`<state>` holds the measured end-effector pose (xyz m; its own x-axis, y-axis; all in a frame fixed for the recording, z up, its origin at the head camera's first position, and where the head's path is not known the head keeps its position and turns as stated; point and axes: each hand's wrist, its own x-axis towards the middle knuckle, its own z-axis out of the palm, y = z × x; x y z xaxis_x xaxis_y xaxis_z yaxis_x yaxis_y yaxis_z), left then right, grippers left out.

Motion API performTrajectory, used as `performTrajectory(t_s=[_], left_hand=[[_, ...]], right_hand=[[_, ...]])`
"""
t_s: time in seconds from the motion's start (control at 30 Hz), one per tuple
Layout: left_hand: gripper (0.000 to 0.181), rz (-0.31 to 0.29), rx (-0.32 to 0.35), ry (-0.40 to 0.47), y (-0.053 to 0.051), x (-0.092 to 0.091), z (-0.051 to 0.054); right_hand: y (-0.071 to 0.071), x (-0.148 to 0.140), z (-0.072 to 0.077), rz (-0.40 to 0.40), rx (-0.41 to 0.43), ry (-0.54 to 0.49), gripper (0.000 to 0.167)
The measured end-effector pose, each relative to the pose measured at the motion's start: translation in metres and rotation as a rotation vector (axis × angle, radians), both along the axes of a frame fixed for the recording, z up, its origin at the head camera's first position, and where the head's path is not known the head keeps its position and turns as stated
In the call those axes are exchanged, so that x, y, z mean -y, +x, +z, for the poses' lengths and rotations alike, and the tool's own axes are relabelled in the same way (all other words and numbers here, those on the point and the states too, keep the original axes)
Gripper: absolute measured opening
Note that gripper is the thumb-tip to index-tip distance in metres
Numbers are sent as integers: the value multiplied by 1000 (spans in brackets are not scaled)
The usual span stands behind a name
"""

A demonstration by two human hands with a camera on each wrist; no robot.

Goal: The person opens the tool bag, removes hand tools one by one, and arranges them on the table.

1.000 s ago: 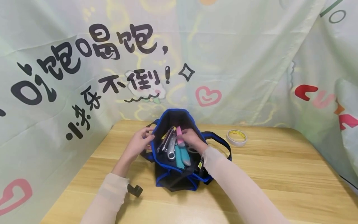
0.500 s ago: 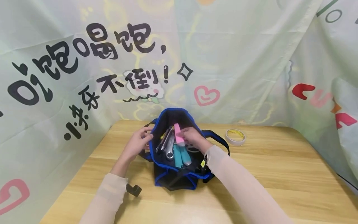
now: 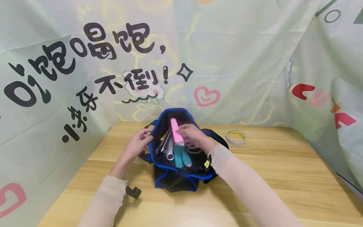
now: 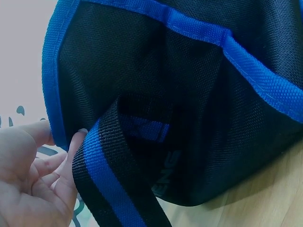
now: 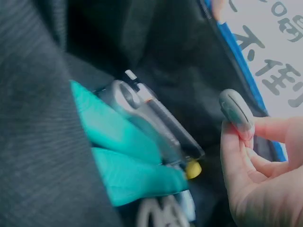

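A black tool bag with blue trim (image 3: 175, 183) stands on the wooden table, its mouth toward me. My left hand (image 3: 139, 142) pinches the bag's left rim (image 4: 51, 75), beside a black-and-blue strap handle (image 4: 102, 161). Inside the mouth, my right hand (image 3: 194, 134) pinches a slim pink tool (image 3: 176, 130); in the right wrist view its rounded grey end (image 5: 235, 109) sticks out past the fingers. Below it in the bag lie teal handles (image 3: 181, 156), a silver wrench (image 3: 169, 149) and other slim metal tools (image 3: 164, 143). Their lower parts are hidden.
A roll of tape (image 3: 236, 138) lies on the table (image 3: 269, 170) right of the bag. A printed cloth (image 3: 241, 63) hangs behind and to both sides. The bag's right handle (image 3: 216, 135) loops outward. A black bracket (image 3: 133, 191) is at my left cuff.
The right hand has lifted the pink tool upward and left, so more of it shows above the teal handles. The left hand keeps its hold on the rim. The whole view has shifted slightly.
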<state>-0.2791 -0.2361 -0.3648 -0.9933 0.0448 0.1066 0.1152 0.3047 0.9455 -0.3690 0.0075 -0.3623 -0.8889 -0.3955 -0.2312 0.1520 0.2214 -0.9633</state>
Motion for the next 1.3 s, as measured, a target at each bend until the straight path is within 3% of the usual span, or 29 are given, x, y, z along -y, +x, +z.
performTrajectory(t_s=[0.3, 0.5, 0.9, 1.3], left_hand=[[40, 1, -5, -7, 0, -1, 0], [41, 4, 1, -3, -1, 1, -2], [41, 6, 6, -2, -3, 2, -5], [41, 7, -5, -23, -1, 0, -3]], right_hand=[[1, -14, 36, 42, -16, -89, 41], [-4, -36, 49, 31, -64, -117, 41], [-10, -90, 54, -14, -194, -57, 43], [-6, -150, 48, -82, -173, -34, 52]])
